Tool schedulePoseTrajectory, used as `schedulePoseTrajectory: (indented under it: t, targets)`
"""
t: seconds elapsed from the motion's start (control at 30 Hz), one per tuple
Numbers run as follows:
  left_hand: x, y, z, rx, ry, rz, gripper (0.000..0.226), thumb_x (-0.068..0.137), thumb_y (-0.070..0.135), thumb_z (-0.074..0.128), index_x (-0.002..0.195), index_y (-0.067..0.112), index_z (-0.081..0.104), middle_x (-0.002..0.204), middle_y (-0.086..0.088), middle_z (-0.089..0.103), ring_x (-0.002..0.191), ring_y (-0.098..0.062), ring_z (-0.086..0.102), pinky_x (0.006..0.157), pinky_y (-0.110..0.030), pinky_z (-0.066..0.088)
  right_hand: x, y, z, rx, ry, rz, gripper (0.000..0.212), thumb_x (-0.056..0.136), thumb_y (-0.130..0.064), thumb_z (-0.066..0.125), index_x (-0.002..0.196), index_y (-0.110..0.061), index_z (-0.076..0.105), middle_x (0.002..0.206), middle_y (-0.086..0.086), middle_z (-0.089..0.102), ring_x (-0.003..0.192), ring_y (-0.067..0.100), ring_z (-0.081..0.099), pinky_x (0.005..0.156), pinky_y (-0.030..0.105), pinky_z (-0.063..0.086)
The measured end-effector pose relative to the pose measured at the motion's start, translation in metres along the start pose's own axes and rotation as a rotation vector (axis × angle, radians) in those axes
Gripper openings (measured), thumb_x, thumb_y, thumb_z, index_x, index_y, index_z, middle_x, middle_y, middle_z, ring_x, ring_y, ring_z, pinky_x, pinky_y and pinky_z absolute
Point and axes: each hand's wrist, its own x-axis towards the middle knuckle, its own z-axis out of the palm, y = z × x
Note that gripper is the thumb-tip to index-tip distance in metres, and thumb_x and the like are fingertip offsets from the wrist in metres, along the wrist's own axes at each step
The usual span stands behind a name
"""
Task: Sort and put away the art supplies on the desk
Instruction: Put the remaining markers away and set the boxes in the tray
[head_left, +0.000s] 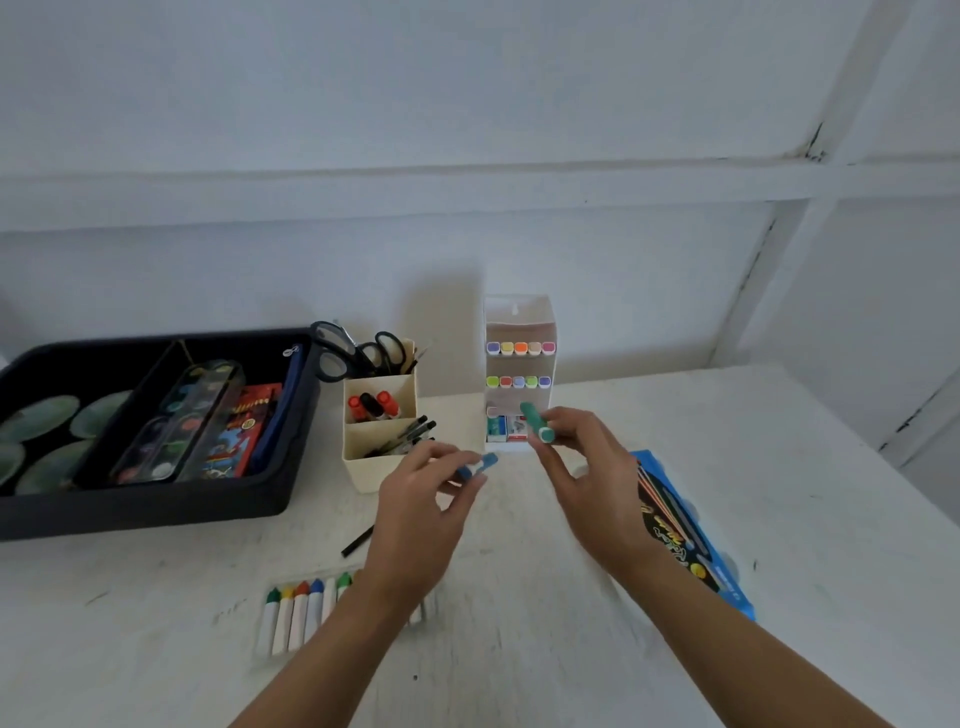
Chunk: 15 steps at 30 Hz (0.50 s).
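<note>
My right hand (587, 467) pinches a teal marker (537, 422) just in front of the clear tiered marker rack (519, 317), level with its third shelf. The rack's two upper shelves each hold a row of coloured marker caps. My left hand (421, 499) pinches a blue marker (480, 464) above the white desk, left of the rack. A row of crayons (301, 613) in a clear sleeve lies near the front, partly hidden by my left forearm.
A cream desk organiser (379, 415) holds scissors, glue sticks and pens. A black tray (156, 499) at the left contains paint palettes, a watercolour set and a crayon box. A blue box (691, 530) lies at the right. A black pen (357, 542) lies loose on the desk.
</note>
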Motion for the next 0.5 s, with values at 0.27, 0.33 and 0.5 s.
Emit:
schedulePoseTrajectory:
  t: [0.27,0.33,0.5]
  targets:
    - [0.014,0.008,0.014,-0.049,0.082,-0.036,0.028,0.085,0.008,0.079,0.113,0.009,0.077,0.104,0.003,0.065,0.087,-0.006,0.068,0.080,-0.007,0.052,0.031,0.031,0.026,-0.364,-0.039,-0.095,0.019,0.091,-0.031,0.071,0.105,-0.019,0.065,0.100,-0.001,0.075,0.082,0.017,0.068,0.070,0.018,0.038]
    - [0.016,0.010,0.020,-0.052,0.088,-0.034,0.028,0.086,0.010,0.079,0.114,0.009,0.077,0.104,0.000,0.067,0.087,-0.006,0.068,0.080,-0.008,0.054,0.038,0.034,0.028,-0.455,0.015,-0.196,0.018,0.085,-0.025,0.078,0.097,-0.017,0.067,0.087,0.000,0.076,0.067,0.019,0.067,0.066,0.023,0.039]
    - [0.018,0.012,0.025,-0.080,0.118,-0.028,0.028,0.084,0.014,0.079,0.112,0.012,0.078,0.101,0.006,0.066,0.086,-0.003,0.068,0.077,-0.005,0.052,0.052,0.044,0.030,-0.493,-0.167,-0.123,0.022,0.092,-0.032,0.069,0.109,-0.019,0.072,0.107,0.003,0.076,0.077,0.023,0.071,0.072,0.027,0.051]
